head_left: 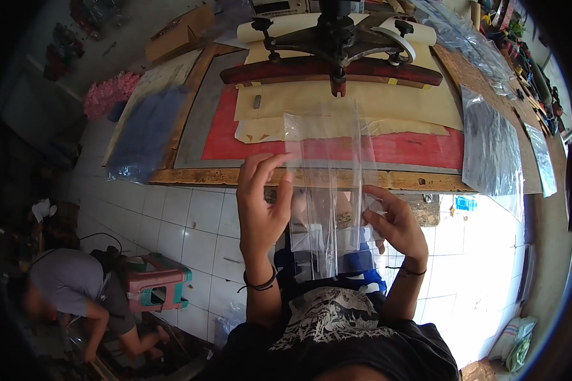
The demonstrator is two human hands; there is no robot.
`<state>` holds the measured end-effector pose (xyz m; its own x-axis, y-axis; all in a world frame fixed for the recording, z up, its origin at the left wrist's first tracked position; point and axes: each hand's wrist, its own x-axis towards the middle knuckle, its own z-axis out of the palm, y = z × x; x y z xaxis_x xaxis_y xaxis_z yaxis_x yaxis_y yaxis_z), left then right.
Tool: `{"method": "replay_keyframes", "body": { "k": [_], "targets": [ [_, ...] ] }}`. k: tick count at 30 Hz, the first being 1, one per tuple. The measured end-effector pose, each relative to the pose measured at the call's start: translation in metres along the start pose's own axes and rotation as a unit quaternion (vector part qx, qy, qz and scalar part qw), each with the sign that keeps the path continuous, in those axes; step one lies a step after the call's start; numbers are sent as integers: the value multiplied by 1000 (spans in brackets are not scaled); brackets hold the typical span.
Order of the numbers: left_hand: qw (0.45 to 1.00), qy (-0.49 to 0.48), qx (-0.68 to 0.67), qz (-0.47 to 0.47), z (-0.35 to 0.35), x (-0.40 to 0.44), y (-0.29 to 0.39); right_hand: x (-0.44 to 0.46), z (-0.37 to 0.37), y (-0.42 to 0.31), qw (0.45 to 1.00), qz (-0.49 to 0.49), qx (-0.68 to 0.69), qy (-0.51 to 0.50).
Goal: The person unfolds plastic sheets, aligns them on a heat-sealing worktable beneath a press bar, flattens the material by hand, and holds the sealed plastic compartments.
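A clear plastic sleeve (pixel 329 190), folded along its length with glossy creases, hangs upright over the front edge of the worktable. My left hand (pixel 260 206) grips its left edge, with thumb and index finger close together there. On the right edge, my right hand (pixel 395 223) pinches the plastic between thumb and fingers. The sleeve's upper end overlaps the cream sheet (pixel 413 105) and red mat (pixel 222 136) on the table. Its lower end hangs in front of my lap.
A dark press bar (pixel 330 71) on a metal frame spans the table above the cream sheet. Stacked clear plastic lies at right (pixel 492 149) and bluish plastic at left (pixel 149 130). A person (pixel 76 286) crouches at lower left beside a red and green stool (pixel 156 282).
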<state>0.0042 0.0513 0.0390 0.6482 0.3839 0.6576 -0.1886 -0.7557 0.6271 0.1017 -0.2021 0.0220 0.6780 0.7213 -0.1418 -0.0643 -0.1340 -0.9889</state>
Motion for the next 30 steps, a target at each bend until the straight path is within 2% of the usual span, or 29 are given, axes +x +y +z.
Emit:
{"method": "replay_keyframes", "body": {
  "k": [1,4,7,10,19,21,25,28,30],
  "targets": [
    [996,-76,-32,14,-7,5,7,1,0,3,1000,-4,-5,-2],
    [965,-213,-57,144,3,17,28,5,2,4,1000,-8,-10,0],
    [930,-349,27,110,30,0,17,2,2,2,999,-2,-44,21],
    [926,-356,73,104,41,-15,3,0,-3,6,998,2,-52,32],
    [934,-346,67,61,21,-26,-17,3,-12,11,994,-29,-80,65],
    [940,-324,76,74,20,-23,-11,6,-6,10,992,-43,-65,97],
    [938,-318,112,82,30,3,11,3,0,-7,973,-73,-209,67],
    [946,-263,129,136,55,19,-3,4,9,-7,984,-14,-167,64],
    [925,-344,145,68,57,34,1,4,9,-1,988,-15,-140,65]
  ]
}}
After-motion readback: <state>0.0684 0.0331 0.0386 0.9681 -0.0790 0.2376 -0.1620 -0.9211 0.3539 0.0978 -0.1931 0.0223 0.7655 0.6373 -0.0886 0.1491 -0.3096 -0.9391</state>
